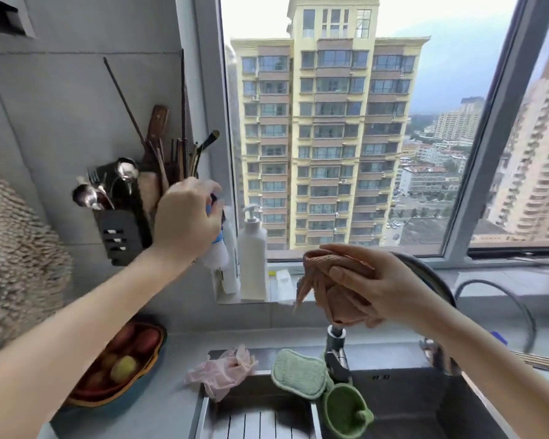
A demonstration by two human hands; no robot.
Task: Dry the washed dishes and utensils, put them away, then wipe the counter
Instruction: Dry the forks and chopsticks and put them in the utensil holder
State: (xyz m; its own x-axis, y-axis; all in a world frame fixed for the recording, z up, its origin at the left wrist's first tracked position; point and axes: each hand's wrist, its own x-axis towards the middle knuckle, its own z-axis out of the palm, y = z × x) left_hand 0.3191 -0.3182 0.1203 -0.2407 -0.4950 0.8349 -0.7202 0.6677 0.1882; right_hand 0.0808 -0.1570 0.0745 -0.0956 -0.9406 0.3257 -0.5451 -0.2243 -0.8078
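The left hand (pixel 184 220) is raised at the dark utensil holder (pixel 121 232) on the wall. Its fingers (pixel 214 193) are curled round a blue-and-white item (pixel 217 242) that is too blurred to name. It hangs just below those fingers, at the holder's right edge. Spoons (pixel 126 171), a fork (pixel 94 177) and chopsticks (pixel 183 147) stand in the holder, up and to the left of the fingers. A white pump bottle (pixel 252 248) stands on the sill just to their right.

The right hand (pixel 390 286) holds a bunched pink cloth (pixel 333 280). The thumb presses across its front and the other fingers wrap over the top, so the cloth's loose ends droop below them. A dark curved rim (pixel 425 270) shows just behind this hand. Whether the fingers hold it too cannot be told.

Directly beneath the cloth-holding fingers is the tap (pixel 336 350), and under that the sink (pixel 409 407). A green sponge (pixel 298 372) and a green cup (pixel 346 410) sit there. A pink glove (pixel 225 369) lies on the sink's edge, below and between the two hands. On the worktop (pixel 184 340), below the left forearm, stands a basket of fruit (pixel 133 359).
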